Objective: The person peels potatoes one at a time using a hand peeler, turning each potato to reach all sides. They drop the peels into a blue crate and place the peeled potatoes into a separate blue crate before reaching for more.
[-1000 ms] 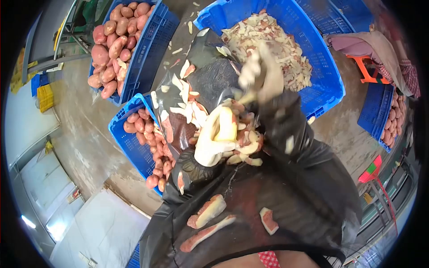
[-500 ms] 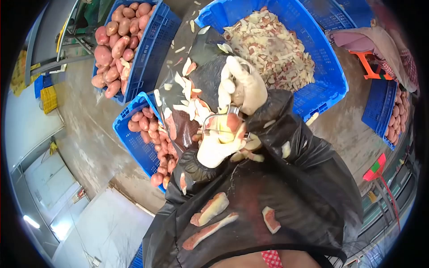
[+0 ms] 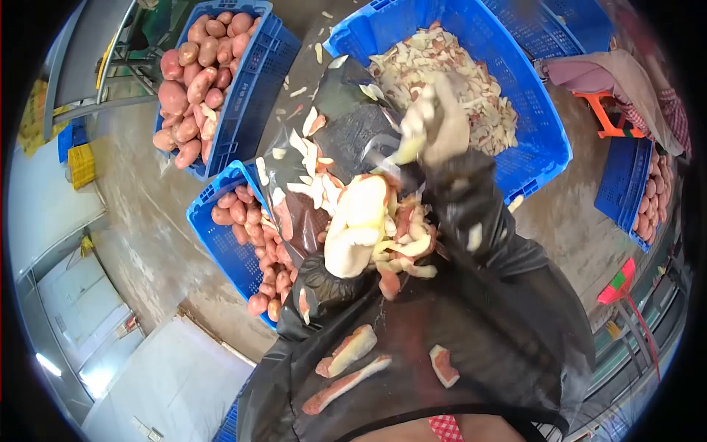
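My left hand [image 3: 349, 249], in a pale glove, is closed around a mostly peeled potato [image 3: 366, 197] above my lap. Some red skin shows near the potato's top edge. Up and to the right, my gloved right hand [image 3: 448, 121] is smeared by motion, its fingers curled round a peeler [image 3: 388, 158] whose metal frame is blurred. The peeler is apart from the potato. Loose peelings [image 3: 405, 247] lie in a heap beside my left hand. More strips [image 3: 317, 184] cling to the dark plastic apron [image 3: 471, 331].
A blue crate [image 3: 549, 144] of peelings stands ahead. Unpeeled red potatoes fill a crate [image 3: 258, 81] at upper left and another [image 3: 206, 221] beside my left arm. At right are a further potato crate [image 3: 618, 177], an orange stool [image 3: 607, 118] and another person's sleeve [image 3: 666, 103].
My right hand has swung up and right with the peeler, away from the potato. The left hand still holds the potato, with more of its pale flesh showing. Peelings have piled beside it.
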Demonstrator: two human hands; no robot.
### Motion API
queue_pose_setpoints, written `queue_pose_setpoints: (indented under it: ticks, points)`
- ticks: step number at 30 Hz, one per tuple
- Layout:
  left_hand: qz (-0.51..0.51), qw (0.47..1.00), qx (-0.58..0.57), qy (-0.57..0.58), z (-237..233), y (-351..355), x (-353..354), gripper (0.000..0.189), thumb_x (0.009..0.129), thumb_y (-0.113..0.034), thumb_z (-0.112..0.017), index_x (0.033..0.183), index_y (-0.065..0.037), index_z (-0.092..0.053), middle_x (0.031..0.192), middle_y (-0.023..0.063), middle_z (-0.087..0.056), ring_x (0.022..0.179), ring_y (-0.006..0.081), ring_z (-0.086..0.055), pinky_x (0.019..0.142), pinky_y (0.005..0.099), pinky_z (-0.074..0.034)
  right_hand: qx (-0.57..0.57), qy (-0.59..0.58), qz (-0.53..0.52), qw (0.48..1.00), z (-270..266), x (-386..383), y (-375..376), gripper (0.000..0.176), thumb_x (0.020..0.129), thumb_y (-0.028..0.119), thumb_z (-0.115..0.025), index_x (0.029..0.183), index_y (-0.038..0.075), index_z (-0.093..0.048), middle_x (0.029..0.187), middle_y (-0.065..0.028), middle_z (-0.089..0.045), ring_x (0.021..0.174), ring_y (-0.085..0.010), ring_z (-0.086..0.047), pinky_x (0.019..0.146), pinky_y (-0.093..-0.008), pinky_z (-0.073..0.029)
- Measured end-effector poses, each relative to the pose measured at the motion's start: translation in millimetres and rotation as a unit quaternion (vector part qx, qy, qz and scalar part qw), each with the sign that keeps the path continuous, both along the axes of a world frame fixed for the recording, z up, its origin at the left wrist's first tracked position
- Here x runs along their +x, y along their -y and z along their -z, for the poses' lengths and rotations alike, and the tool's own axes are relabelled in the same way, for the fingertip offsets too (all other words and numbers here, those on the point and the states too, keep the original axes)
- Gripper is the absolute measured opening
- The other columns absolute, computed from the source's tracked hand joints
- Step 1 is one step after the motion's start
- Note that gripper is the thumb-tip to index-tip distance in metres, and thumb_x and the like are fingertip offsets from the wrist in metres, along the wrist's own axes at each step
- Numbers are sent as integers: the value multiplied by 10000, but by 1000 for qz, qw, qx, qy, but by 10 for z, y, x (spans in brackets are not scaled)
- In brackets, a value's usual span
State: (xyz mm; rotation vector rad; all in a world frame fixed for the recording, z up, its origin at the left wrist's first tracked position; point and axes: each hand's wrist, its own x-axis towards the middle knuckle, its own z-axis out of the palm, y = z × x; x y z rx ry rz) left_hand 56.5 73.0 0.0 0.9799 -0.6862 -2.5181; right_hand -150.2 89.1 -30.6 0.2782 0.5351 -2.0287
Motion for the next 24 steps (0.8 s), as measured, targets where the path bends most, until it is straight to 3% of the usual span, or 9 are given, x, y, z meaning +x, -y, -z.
queue_pose_setpoints:
  ticks: [4,8,9,13,14,16,18,22,24]
  points:
    - [28,994,77,-77,-88,-16,-14,468,752,-195,-597,1160,-13,-459,962,117,-548,834,224,-548,757,334,-445,147,-80,22,986,-42,116,74,368,892,419,-491,742,84,-465,539,-8,-458,454,-169,-467,448,-316,-398]
    - [-61,987,120,-90,-217,-81,-225,440,888,-358,-487,1190,-40,-449,1007,106,-535,894,205,-513,753,360,-437,-124,14,3,992,-441,227,-83,363,909,428,-452,722,117,-475,484,29,-368,407,-127,-384,399,-298,-326]
    - [-90,987,126,45,-226,-121,-204,511,915,-468,-382,1172,-36,-468,884,83,-553,794,204,-521,694,358,-436,-108,-77,-34,991,-470,347,-78,344,918,416,-432,743,123,-477,494,22,-395,390,-135,-380,378,-310,-321]
    - [-4,992,103,-66,-241,-11,-254,613,895,-570,-310,1078,-26,-526,641,46,-530,605,197,-516,581,329,-440,15,46,35,998,-130,-164,106,291,939,341,-418,748,124,-451,509,26,-383,400,-144,-382,403,-309,-344]
    - [-5,996,79,-51,-67,-4,-161,595,901,-553,-319,1070,-22,-528,662,51,-550,597,195,-521,574,324,-443,-224,12,8,975,-128,-6,8,292,931,362,-430,771,119,-453,527,20,-378,428,-138,-387,420,-306,-348]
    - [-44,996,80,-4,-43,-113,-117,588,912,-535,-316,1047,-3,-527,665,81,-564,605,210,-538,582,326,-453,-94,-168,-51,980,-502,346,-42,293,922,381,-443,787,120,-454,516,27,-339,431,-128,-370,419,-292,-332]
    - [33,996,-69,-41,-63,-10,-156,572,932,-495,-312,1056,22,-524,779,109,-605,667,201,-573,625,300,-478,96,41,-6,994,-325,40,171,327,918,418,-434,781,122,-456,506,37,-333,427,-114,-346,408,-268,-302]
    - [9,944,-330,0,-55,156,-36,434,867,-294,-558,1120,52,-494,970,159,-621,864,208,-603,790,319,-483,-172,1,-66,983,-482,125,-55,305,941,370,-407,790,117,-485,501,47,-330,436,-111,-356,441,-242,-323]
    - [68,915,-397,33,-15,247,-52,448,820,-262,-628,1108,61,-516,952,143,-631,868,197,-608,796,325,-484,10,-7,-47,999,-465,79,82,315,905,381,-488,770,97,-472,553,-4,-416,470,-167,-439,449,-293,-376]
